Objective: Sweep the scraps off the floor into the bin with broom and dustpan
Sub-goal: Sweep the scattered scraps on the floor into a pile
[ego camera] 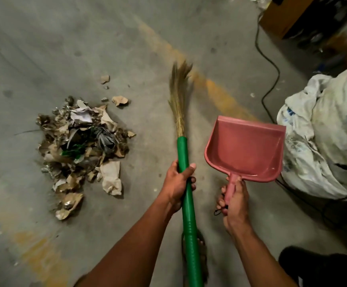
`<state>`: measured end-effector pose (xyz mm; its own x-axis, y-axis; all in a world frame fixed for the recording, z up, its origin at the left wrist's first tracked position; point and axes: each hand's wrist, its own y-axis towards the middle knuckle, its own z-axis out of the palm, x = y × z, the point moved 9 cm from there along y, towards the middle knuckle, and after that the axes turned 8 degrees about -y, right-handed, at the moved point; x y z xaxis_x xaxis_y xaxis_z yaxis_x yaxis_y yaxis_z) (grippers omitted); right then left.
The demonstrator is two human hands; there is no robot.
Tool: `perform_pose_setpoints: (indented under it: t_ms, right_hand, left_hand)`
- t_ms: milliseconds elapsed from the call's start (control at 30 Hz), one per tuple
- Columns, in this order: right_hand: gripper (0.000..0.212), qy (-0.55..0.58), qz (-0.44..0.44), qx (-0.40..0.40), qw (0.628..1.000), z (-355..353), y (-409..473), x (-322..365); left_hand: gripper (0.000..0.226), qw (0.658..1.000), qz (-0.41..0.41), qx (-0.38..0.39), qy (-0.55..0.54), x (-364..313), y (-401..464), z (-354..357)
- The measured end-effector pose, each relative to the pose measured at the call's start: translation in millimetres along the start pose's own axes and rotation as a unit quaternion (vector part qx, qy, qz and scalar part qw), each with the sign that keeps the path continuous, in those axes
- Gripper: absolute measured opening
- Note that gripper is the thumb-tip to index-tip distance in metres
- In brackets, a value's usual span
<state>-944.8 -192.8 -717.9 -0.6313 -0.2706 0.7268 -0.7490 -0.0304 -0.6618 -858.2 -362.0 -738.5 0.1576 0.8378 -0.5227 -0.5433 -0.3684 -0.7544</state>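
Scrap pile [81, 146] on floor [44, 48], left of centre; few loose scraps just beyond its far edge. Broom [184, 154] right of pile, apart from it, bristles pointing away from person, handle running back toward body. Left hand [179, 181] around broom handle. Dustpan [245, 150] just right of broom, mouth facing away, handle in right hand [233, 200]. Sack [329, 133] right of dustpan, near its edge. Cable [268, 79] on floor behind sack, running to box [286, 15] at far right
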Motion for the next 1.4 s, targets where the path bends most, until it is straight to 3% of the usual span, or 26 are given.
perform_pose_setpoints:
  t_ms: [133,333,433,533,633,767,867,1100,1267,1400]
  right_hand:
    - [0.028,-0.017,0.005,0.009,1.0,-31,45,22]
    - [0.028,-0.014,0.011,0.015,1.0,-41,85,51]
    - [0.028,0.0,0.005,0.027,1.0,-37,100,63]
    - [0.029,0.003,0.0,0.04,0.999,-33,113,74]
    - [0.031,0.012,-0.006,0.053,0.998,-27,125,82]
    - [0.033,-0.005,-0.011,0.081,0.997,-14,136,82]
    - [0.037,-0.034,-0.015,0.115,0.993,4,137,76]
    - [0.035,-0.057,-0.01,0.153,0.987,50,119,54]
    - [0.035,-0.058,-0.005,0.152,0.987,64,107,52]
    - [0.035,-0.077,-0.01,0.143,0.987,68,108,62]
  left_hand:
    - [0.03,0.995,0.043,-0.084,0.038,22,23,34]
    - [0.069,0.994,0.048,-0.078,0.062,32,44,79]
    - [0.074,0.973,0.105,-0.103,0.178,9,59,94]
    - [0.079,0.925,0.153,-0.098,0.334,-16,82,111]
    - [0.076,0.907,0.149,-0.092,0.384,-40,126,126]
    - [0.077,0.894,0.128,-0.119,0.412,-73,189,127]
    - [0.069,0.883,0.083,-0.181,0.424,-81,206,95]
    - [0.071,0.879,0.051,-0.292,0.374,-40,124,25]
    - [0.072,0.883,0.138,-0.285,0.347,-25,49,36]
    - [0.073,0.878,0.2,-0.286,0.327,-63,50,50]
